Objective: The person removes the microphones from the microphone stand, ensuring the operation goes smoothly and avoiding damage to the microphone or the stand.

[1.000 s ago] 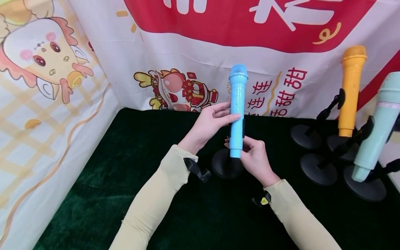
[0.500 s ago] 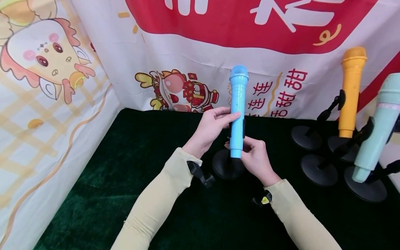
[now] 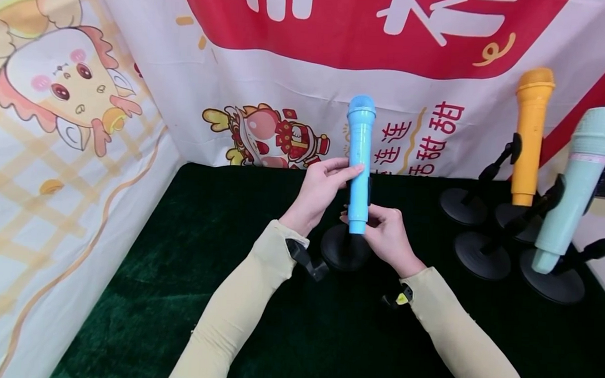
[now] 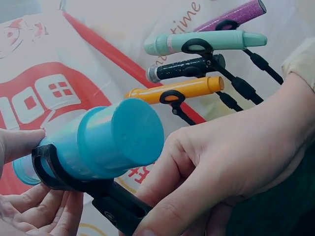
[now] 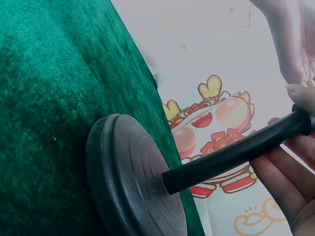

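A light-blue microphone (image 3: 360,146) stands nearly upright, head up, in the black clip (image 4: 58,173) of a desk stand. My left hand (image 3: 316,193) holds the microphone's body from the left, thumb across its front and the other fingers behind. Lower down, my right hand (image 3: 389,240) grips the top of the stand's black pole (image 5: 231,153), just below the clip. The stand's round black base (image 3: 341,255) rests on the green cloth. In the left wrist view, the microphone's blunt bottom end faces the camera, with the right hand beside it.
To the right, an orange microphone (image 3: 529,136) and a mint-green microphone (image 3: 578,182) sit in black stands. A dark microphone (image 4: 184,68) and a glittery purple microphone (image 4: 236,15) are beyond them. A printed cloth (image 3: 286,71) hangs behind the green-covered table (image 3: 178,296).
My left wrist and forearm have shifted slightly to the right, and the blue microphone sits a touch higher. The right hand keeps its grip on the stand almost unmoved.
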A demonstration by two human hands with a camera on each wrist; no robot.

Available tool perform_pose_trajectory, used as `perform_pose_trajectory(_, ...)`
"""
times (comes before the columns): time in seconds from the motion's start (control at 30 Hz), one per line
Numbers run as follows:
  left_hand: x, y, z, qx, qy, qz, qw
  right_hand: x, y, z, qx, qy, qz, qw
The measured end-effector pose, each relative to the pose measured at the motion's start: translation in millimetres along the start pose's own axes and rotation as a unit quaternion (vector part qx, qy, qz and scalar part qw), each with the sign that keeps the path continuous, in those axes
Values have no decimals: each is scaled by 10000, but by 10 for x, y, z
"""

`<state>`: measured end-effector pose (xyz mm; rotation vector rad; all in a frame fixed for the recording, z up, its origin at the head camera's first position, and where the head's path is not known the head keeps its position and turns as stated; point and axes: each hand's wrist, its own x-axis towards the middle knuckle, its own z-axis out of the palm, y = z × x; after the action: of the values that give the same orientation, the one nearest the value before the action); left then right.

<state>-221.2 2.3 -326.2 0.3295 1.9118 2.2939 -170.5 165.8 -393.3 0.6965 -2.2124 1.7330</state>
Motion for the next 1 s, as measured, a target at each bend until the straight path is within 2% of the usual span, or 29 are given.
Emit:
perform_pose_trajectory(0.4,90,53,-7,-121,-13,-127,9998,2,-54,10,-217,71,-199,9995)
perform_pose_trajectory(0.53,132,63,-10,-196,11,-186,9996,-5,-68,9,-249,92,-142,9995)
perform_pose_trajectory(0.8,232,110,12,-216,197,52,9996,7,-53,2,-208,16,57,9998)
perform_pose_trajectory(1.0,287,140,21,-232,174,212,9994,2,-40,0,-300,-36,133,9995)
